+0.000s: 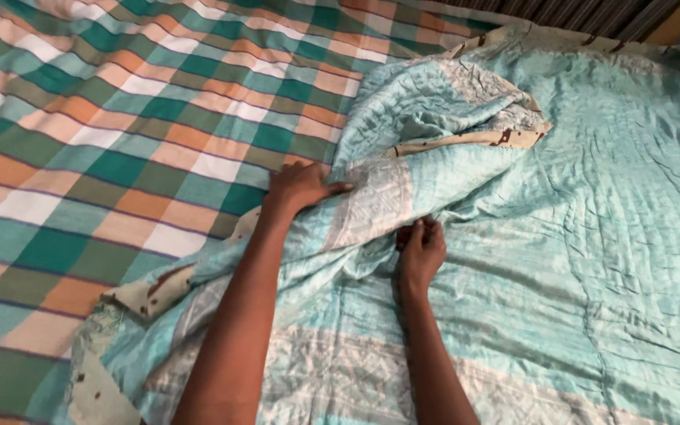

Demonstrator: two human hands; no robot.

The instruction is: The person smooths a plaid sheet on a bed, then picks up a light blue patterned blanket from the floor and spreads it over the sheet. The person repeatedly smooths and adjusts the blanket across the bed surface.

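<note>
On the checked green-and-orange bedsheet (120,142), a crumpled pale-blue quilted blanket (592,236) is gripped by the left hand (301,187). A fold is pinched shut in the right hand (421,250); the bunched part remains unspread

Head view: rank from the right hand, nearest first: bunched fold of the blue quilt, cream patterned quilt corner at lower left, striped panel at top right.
1. Bunched fold of the blue quilt: just above the right hand, which grips the quilt below it.
2. Cream patterned quilt corner: lower left, past the left arm, lying on the checked sheet.
3. Striped panel: top right edge, beyond the quilt.
</note>
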